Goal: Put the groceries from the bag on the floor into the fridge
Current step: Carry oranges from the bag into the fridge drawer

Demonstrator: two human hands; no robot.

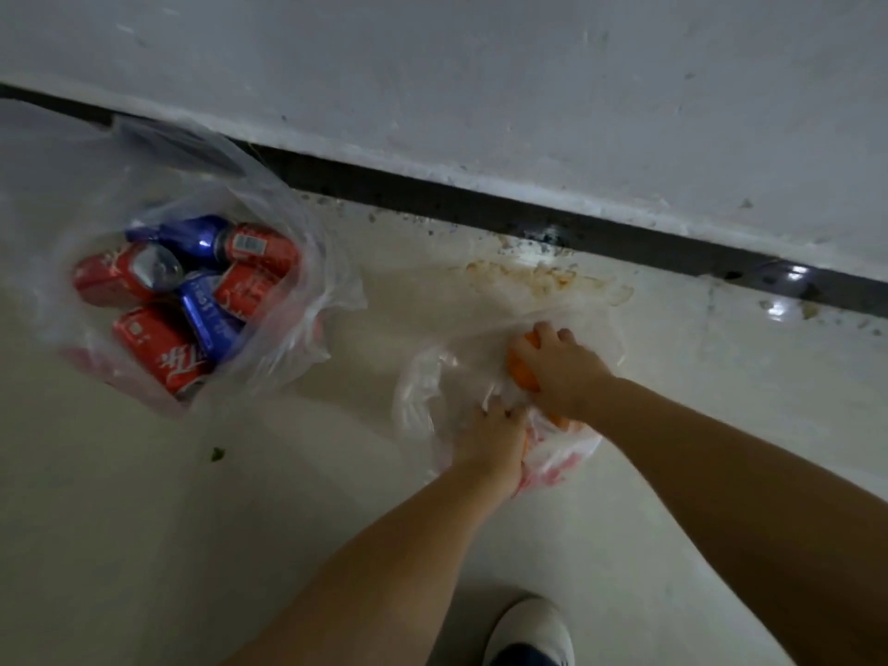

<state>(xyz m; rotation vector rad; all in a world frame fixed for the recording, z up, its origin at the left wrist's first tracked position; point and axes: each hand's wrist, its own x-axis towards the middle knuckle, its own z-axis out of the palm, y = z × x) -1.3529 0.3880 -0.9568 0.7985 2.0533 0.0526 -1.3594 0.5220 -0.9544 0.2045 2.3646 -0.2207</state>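
Standing in a white shoe on the pale floor; left hand pinching the clear plastic bag, right hand curling over what is probably an orange inside. Farther left, second bag lying open, holding red and blue cans, beside the wall's dark baseboard.

Bare floor wide open on the near left, nothing but a small green scrap there. Gap btwn the can bag and the fruit bag is free, room to pass a hand thru. Far side shut off by the wall w/ its dark skirting strip. Both hands crowd the fruit bag's mouth: left hand at the near edge, right hand over an orange. White shoe blocks the near floor.
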